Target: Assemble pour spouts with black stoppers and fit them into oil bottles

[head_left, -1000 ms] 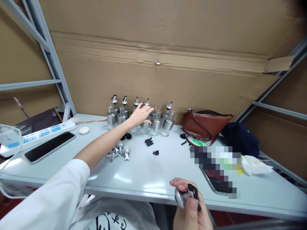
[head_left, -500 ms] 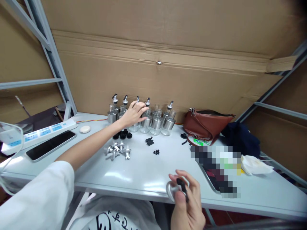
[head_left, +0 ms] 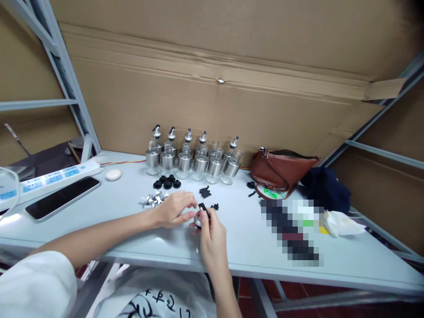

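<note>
A small black clip (head_left: 202, 206) is pinched between the thumb and forefinger of the right hand (head_left: 212, 236), fingers closed on it. The clip is held right at the top of a metal cap (head_left: 197, 219); whether they touch cannot be told. The cap is gripped from the side by the curled fingers of the left hand (head_left: 174, 210), low over the table (head_left: 238, 249), near its front middle. Just left of the left hand a pile of silver spouts (head_left: 151, 200) is seen, with black rings (head_left: 167, 181) behind it. Loose black bits (head_left: 215, 206) lie just beyond the right hand. A row of glass bottles (head_left: 185, 161) is lined up at the cardboard wall (head_left: 212, 101). A brown bag (head_left: 281, 170) is set to the right, a phone (head_left: 62, 198) and power strip (head_left: 53, 176) to the left.
</note>
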Available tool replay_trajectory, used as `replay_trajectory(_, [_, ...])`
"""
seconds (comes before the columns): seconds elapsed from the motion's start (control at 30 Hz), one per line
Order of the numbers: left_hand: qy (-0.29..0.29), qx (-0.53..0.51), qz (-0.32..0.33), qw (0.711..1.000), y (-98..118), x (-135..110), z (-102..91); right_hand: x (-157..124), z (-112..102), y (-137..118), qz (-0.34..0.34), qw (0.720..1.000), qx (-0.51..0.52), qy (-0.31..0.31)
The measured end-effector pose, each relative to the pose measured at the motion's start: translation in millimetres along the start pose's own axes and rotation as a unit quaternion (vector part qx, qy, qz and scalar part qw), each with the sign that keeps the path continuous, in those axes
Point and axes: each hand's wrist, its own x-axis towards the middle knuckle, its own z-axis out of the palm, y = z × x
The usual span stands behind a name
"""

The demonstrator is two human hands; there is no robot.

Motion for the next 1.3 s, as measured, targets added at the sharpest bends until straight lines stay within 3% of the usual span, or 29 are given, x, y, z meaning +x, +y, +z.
replay_trajectory(0.2, [-0.003, 0.128, 0.009, 0.992, 7.8, 1.2, -1.1, 1.1, 12.3, 15.0, -0.044, 0.990, -0.135, 0.003])
replay_trajectory(0.47, [-0.025, 0.239, 0.057, 0.969, -7.3, 1.9, -5.8, -0.7, 10.6, 11.6, -0.023, 0.989, -0.147, -0.023])
replay_trajectory(0.63, [-0.057, 0.267, 0.093, 0.958, -7.4, 1.7, -1.9, -0.7, 11.1, 12.5, -0.051, 0.983, -0.176, -0.020])
replay_trajectory(0.83, [-0.066, 0.282, 0.124, 0.949, -11.5, 0.3, 4.5, -2.6, 8.4, 8.1, -0.038, 0.985, -0.166, -0.043])
replay_trajectory(1.0, [-0.071, 0.254, 0.071, 0.962, -14.6, 0.9, -4.8, -4.2, 6.1, 5.4, -0.032, 0.984, -0.117, -0.128])
replay_trajectory(1.13, [-0.052, 0.236, -0.017, 0.970, -11.8, 7.5, -11.3, -3.2, 6.9, 6.6, -0.019, 0.991, -0.096, -0.093])
replay_trajectory(1.3, [-0.090, 0.256, -0.098, 0.958, -27.9, 30.3, -7.2, -2.9, 7.7, 5.8, -0.033, 0.988, -0.109, -0.100])
